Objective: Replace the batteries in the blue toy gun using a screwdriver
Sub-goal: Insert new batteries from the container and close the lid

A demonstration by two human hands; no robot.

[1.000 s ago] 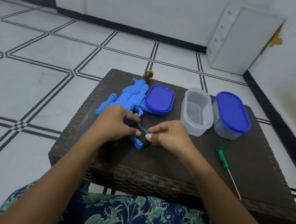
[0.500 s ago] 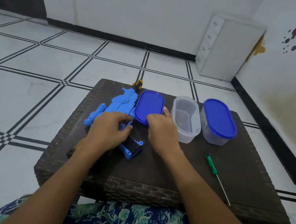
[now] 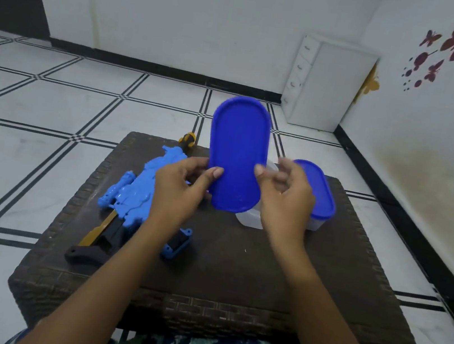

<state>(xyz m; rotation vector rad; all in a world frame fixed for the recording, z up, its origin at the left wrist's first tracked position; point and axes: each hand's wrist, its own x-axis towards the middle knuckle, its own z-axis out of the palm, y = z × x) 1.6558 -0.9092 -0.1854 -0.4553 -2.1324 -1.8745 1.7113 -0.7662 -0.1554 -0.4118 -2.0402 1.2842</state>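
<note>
The blue toy gun (image 3: 139, 197) lies on the left of the dark wicker table (image 3: 291, 284), its open battery compartment (image 3: 176, 245) facing me. Both hands hold a blue oval lid (image 3: 237, 155) upright above the table. My left hand (image 3: 178, 191) pinches its lower left edge, thumb in front. My right hand (image 3: 286, 198) is blurred, with its thumb on the lid's right edge. No screwdriver shows in this view.
A clear lidless container (image 3: 251, 219) stands mostly hidden behind the raised lid. To its right is a closed container with a blue lid (image 3: 319, 197). A white drawer cabinet (image 3: 321, 83) sits in the far corner. The tiled floor surrounds the table.
My right hand left the gun and reached the blue lid beside it. The lid now stands raised off the table, and my left hand has come off the gun to hold it too.
</note>
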